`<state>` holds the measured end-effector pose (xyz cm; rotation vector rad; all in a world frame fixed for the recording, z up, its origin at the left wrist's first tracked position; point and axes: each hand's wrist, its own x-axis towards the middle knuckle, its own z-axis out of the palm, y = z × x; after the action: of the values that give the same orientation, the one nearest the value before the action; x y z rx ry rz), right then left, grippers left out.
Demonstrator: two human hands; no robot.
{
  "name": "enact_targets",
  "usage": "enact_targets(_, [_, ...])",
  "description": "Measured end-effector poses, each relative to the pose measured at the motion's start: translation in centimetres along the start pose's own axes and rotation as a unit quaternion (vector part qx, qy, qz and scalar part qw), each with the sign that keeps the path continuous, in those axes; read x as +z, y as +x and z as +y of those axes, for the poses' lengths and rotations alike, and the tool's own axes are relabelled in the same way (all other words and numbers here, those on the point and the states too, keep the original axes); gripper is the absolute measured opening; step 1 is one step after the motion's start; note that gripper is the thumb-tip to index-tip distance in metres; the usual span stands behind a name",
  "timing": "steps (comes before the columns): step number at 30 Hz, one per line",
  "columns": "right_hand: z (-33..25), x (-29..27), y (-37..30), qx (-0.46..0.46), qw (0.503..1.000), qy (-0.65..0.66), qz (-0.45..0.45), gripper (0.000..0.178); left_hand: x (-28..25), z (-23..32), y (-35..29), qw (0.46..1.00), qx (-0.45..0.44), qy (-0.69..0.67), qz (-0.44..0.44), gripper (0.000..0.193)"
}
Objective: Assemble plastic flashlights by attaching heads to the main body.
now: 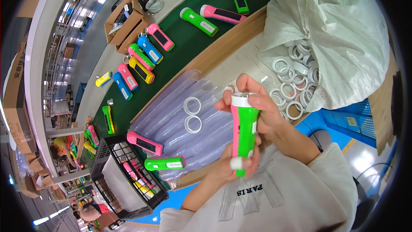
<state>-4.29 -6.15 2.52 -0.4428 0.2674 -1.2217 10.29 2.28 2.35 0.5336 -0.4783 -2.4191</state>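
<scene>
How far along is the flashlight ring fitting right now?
Done: many coloured flashlights lie on the green belt. In hand: left hand and right hand hold a green-pink flashlight, white ring on top. Left: loose rings and a sackful.

A desk point(240, 60) carries clear plastic sheets point(180, 120) with two white rings point(192, 115), two flashlights point(155, 152), and a white sack point(330, 30).

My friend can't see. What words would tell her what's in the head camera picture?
Two hands hold a green and pink flashlight upright: the right hand at its white top ring, the left hand at its bottom end. Behind lie two loose white rings, a sack of white rings and colourful flashlights on a green belt.
</scene>
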Motion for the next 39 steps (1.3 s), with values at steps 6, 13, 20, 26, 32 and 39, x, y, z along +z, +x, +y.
enact_targets(6, [0.8, 0.1, -0.6, -0.017, 0.996, 0.083, -0.031, 0.032, 0.4, -0.6, -0.5, 0.992, 0.051, 0.104, 0.038, 0.053])
enact_targets(13, [0.1, -0.9, -1.3, -0.088, 0.964, -0.232, 0.099, 0.023, -1.4, 0.4, 1.3, 0.77, 0.175, 0.566, 0.237, 0.046])
enact_targets(20, [-5.1, -6.3, -0.5, -0.188, 0.51, -0.812, 0.21, 0.038, -3.8, 7.4, 2.1, 0.884, 0.085, 0.369, 0.273, 0.044])
enact_targets(26, [-5.6, -9.5, 0.1, -0.054, 0.354, -0.916, 0.179, 0.025, -5.8, 17.0, 7.5, 0.667, 0.294, 0.63, 0.267, 0.043])
enact_targets(32, [-4.1, -5.9, 0.7, -0.222, 0.449, -0.863, 0.058, 0.019, -8.6, 17.3, 5.5, 0.26, 0.188, 0.93, 0.177, 0.032])
enact_targets(39, [-0.1, -2.8, 4.5, -0.216, 0.594, -0.775, 0.018, 0.044, -8.8, 18.4, 4.1, 0.345, 0.255, 0.877, 0.216, 0.019])
